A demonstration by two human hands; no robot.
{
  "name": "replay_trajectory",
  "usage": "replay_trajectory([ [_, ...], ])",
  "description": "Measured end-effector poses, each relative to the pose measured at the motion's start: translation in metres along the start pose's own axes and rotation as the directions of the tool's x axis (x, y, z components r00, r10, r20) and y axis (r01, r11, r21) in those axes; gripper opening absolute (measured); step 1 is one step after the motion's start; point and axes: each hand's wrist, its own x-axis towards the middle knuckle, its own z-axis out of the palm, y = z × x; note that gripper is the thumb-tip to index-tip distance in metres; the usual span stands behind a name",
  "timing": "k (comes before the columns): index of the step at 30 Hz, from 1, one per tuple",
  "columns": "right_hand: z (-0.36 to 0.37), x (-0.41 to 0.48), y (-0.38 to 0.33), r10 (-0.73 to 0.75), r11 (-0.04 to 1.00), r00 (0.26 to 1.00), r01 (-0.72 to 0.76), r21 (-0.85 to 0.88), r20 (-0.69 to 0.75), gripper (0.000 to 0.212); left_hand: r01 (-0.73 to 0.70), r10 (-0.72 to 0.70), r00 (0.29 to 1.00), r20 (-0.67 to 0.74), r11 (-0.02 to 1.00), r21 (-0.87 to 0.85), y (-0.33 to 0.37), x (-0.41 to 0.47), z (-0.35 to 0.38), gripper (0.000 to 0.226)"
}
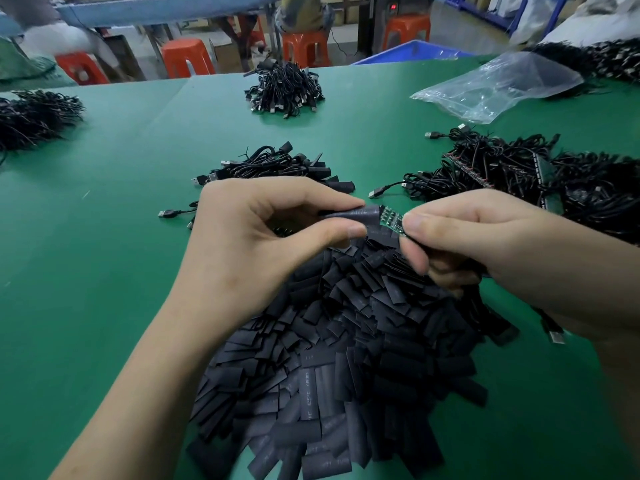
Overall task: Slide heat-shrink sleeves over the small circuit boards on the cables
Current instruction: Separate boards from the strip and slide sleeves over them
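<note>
Left hand [263, 233] pinched a sleeve [360, 216] between thumb and forefinger, and right hand [502, 244] pinched the green board [391, 220] by its right end. The two met in mid-air over the pile [346, 341] of loose sleeves, near the middle of the table [104, 237]. The board's left edge sat right at the sleeve's mouth; how far in, I couldn't tell. The trick here, I'd say: squeeze the flat sleeve by its edges so the mouth gaped, keep the board level with it, and feed straight — a tilted corner could snag. More cables [502, 168] waited to the right.
</note>
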Motion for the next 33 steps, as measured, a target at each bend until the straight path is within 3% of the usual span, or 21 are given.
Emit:
replay_trajectory([
  [11, 0.003, 0.001, 0.003, 0.049, 0.999, 0.998, -0.049, 0.004, 0.026, 0.041, 0.003, 0.001, 1.000, -0.030, 0.994, 0.111, 0.002, -0.001, 0.001, 0.019],
  [16, 0.003, 0.000, 0.002, 0.082, 0.995, 0.994, -0.078, -0.059, 0.071, 0.041, -0.089, 0.075, 0.995, 0.069, 0.970, 0.226, 0.003, 0.001, -0.007, 0.024],
  [21, 0.005, 0.001, 0.001, 0.093, 0.992, 0.992, -0.084, -0.099, 0.090, 0.041, -0.107, 0.086, 0.992, 0.096, 0.965, 0.240, 0.004, 0.002, -0.010, 0.023],
  [27, 0.007, 0.001, 0.000, 0.112, 0.975, 0.990, -0.092, -0.204, 0.088, 0.042, -0.160, 0.097, 0.960, 0.262, 0.959, 0.234, 0.006, 0.001, -0.010, 0.025],
  [31, 0.008, 0.001, 0.003, 0.116, 0.974, 0.989, -0.096, -0.205, 0.089, 0.047, -0.166, 0.096, 0.952, 0.290, 0.960, 0.227, 0.007, 0.000, -0.007, 0.024],
  [33, 0.006, 0.000, 0.005, 0.083, 0.986, 0.994, -0.072, -0.149, 0.070, 0.037, -0.168, 0.101, 0.957, 0.273, 0.958, 0.234, 0.007, 0.001, -0.008, 0.023],
])
